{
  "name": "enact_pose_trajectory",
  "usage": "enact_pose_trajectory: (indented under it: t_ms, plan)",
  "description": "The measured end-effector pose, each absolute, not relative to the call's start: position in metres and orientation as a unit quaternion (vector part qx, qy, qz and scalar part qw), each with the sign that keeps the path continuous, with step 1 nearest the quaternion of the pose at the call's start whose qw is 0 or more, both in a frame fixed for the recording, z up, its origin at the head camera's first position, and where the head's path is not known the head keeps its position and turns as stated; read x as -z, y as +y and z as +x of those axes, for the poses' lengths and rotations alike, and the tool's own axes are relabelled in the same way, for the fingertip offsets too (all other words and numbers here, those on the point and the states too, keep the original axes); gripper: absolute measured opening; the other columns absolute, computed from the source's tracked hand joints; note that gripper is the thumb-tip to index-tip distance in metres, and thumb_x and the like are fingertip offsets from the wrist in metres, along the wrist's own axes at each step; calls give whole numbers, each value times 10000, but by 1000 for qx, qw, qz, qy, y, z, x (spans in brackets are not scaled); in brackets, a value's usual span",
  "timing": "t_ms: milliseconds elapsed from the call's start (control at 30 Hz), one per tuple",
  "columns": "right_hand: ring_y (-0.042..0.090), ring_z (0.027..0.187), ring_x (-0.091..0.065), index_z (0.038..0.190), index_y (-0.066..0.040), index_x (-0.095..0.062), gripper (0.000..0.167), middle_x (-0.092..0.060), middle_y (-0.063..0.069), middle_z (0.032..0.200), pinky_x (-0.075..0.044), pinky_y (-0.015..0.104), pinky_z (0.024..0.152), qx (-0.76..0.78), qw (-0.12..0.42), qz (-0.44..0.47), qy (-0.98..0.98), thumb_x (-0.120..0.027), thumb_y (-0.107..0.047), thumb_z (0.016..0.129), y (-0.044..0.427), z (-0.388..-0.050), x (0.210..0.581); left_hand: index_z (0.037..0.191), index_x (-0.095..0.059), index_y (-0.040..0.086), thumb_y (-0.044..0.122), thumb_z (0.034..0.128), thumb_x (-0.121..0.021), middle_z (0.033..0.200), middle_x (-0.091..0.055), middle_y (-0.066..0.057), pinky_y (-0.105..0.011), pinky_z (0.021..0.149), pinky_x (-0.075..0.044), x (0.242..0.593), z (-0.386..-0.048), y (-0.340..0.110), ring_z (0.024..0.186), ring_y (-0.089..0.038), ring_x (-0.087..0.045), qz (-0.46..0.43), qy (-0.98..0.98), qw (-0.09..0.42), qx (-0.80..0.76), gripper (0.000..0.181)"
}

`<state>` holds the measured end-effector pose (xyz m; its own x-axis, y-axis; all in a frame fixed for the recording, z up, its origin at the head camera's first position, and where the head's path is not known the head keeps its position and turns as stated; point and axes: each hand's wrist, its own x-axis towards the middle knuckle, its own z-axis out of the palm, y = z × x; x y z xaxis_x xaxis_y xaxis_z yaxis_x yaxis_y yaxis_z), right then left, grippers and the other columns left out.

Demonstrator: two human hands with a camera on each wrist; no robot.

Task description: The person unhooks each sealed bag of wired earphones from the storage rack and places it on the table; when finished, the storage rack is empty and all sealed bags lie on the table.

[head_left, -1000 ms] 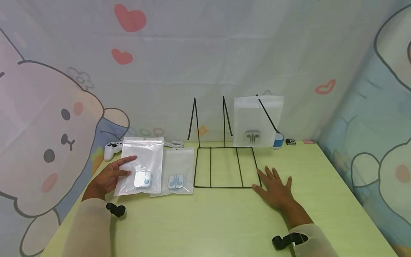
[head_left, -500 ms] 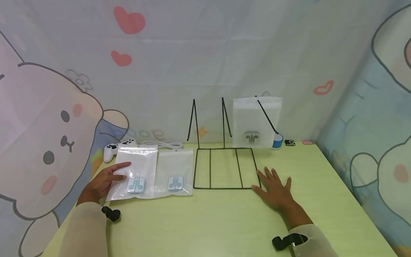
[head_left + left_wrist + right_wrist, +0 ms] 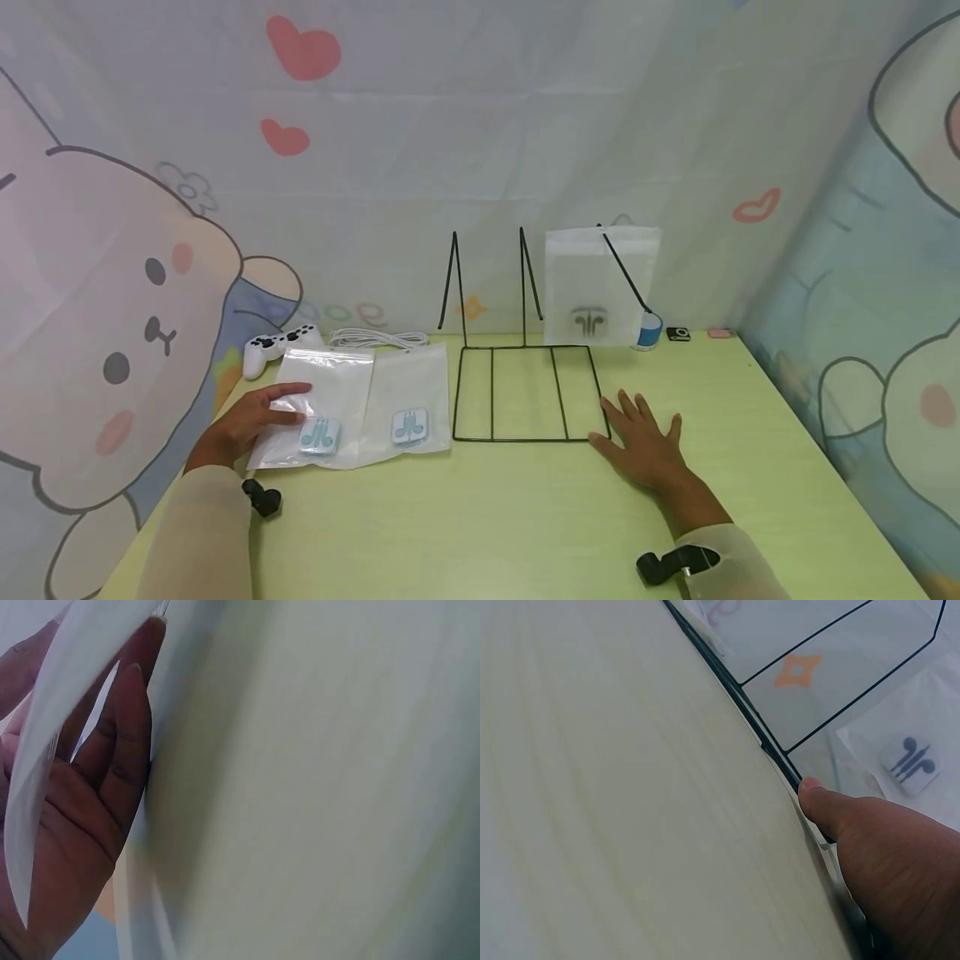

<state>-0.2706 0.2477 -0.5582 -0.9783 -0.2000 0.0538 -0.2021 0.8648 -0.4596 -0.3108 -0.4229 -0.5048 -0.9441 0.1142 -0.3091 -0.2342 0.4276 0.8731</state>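
Observation:
In the head view my left hand (image 3: 243, 423) pinches the left edge of a clear zip bag (image 3: 337, 396) holding a pair of boxed earphones (image 3: 320, 436). The left wrist view shows the plastic of this bag (image 3: 56, 697) between thumb and fingers. A second bag (image 3: 427, 383) with earphones lies beside it, partly overlapped. My right hand (image 3: 648, 454) is spread flat at the front right corner of a black wire rack (image 3: 492, 393), thumb touching its base. A third earphone bag (image 3: 573, 275) hangs from the rack's right hook.
Behind the bags lie a white game controller (image 3: 281, 343) and a coiled white cable (image 3: 378, 338). A blue and white round container (image 3: 649, 332), a small black device (image 3: 678, 333) and a pink item (image 3: 721, 332) line the table's back right. A printed cloth (image 3: 420, 150) stands behind.
My left hand has lowered the bag toward the table and left, uncovering the controller and cable; in the last half second it shifts slightly right. The right hand stays at the rack.

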Motion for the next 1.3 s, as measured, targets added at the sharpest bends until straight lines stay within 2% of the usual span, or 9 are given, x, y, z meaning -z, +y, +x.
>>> enact_pose_trajectory:
  t_ms: [67, 133, 200, 300, 533, 800, 867, 1067, 1300]
  plan:
    - [513, 1694, -78, 1737, -197, -331, 823, -180, 203, 1830, 129, 908, 1174, -237, 2, 102, -966, -482, -683, 1091, 248, -271, 558, 1648, -508, 189, 264, 954, -858, 1686, -420, -235, -289, 994, -590, 504, -312, -422, 1248, -200, -624, -27, 838, 167, -519, 781]
    - [514, 1694, -78, 1737, -197, -331, 822, -180, 203, 1830, 128, 907, 1175, -236, 2, 102, -966, -480, -684, 1091, 249, -271, 558, 1647, -508, 180, 269, 936, -872, 1734, -352, -250, -401, 1130, -530, 504, -313, -423, 1386, -303, -544, -28, 844, 165, -509, 803]
    - [514, 1693, -81, 1737, -197, -332, 822, -183, 203, 1829, 125, 908, 1176, -236, 3, 102, -966, -480, -684, 1091, 248, -271, 559, 1648, -498, 161, 290, 930, -877, 1783, -264, -256, -566, 1245, -407, 503, -314, -424, 1511, -406, -410, -27, 858, 157, -487, 823]
    - [513, 1694, -82, 1737, -200, -333, 826, -186, 202, 1829, 121, 908, 1177, -236, 3, 103, -966, -481, -690, 1089, 248, -272, 559, 1643, -499, 134, 309, 915, -889, 1805, -198, -271, -740, 1277, -239, 501, -314, -425, 1604, -495, -254, -29, 876, 141, -460, 844]
    - [507, 1697, -79, 1738, -210, -334, 834, -183, 194, 1832, 125, 908, 1175, -239, 2, 102, -966, -481, -704, 1082, 248, -272, 560, 1652, -475, 107, 375, 917, -880, 1767, -253, -320, -762, 1253, -284, 494, -314, -422, 1579, -543, -297, -26, 915, 105, -388, 881]
    - [508, 1696, -86, 1737, -209, -336, 833, -190, 196, 1830, 120, 912, 1173, -236, 3, 103, -966, -480, -703, 1083, 248, -272, 560, 1669, -435, 93, 335, 930, -864, 1743, -168, -413, -786, 1230, -296, 497, -315, -423, 1577, -627, -241, -2, 926, 107, -362, 888]
    - [509, 1695, -88, 1736, -205, -338, 831, -192, 198, 1829, 120, 912, 1173, -236, 5, 103, -966, -483, -698, 1084, 248, -272, 560, 1676, -425, 99, 333, 929, -867, 1763, -124, -393, -800, 1237, -263, 498, -315, -424, 1601, -641, -176, 0, 925, 107, -365, 899]
    - [512, 1694, -91, 1734, -196, -342, 827, -194, 203, 1827, 120, 913, 1171, -237, 7, 104, -966, -489, -688, 1085, 248, -271, 559, 1651, -447, 42, 308, 904, -884, 1809, -80, -261, -865, 1241, -34, 500, -315, -424, 1628, -646, 94, 21, 928, 95, -359, 906]
    - [512, 1694, -87, 1734, -196, -342, 827, -192, 203, 1827, 126, 910, 1172, -238, 6, 103, -966, -487, -688, 1086, 247, -271, 559, 1639, -461, 27, 345, 908, -877, 1800, -135, -285, -883, 1225, -51, 496, -313, -414, 1644, -631, 40, 42, 940, 51, -335, 899]
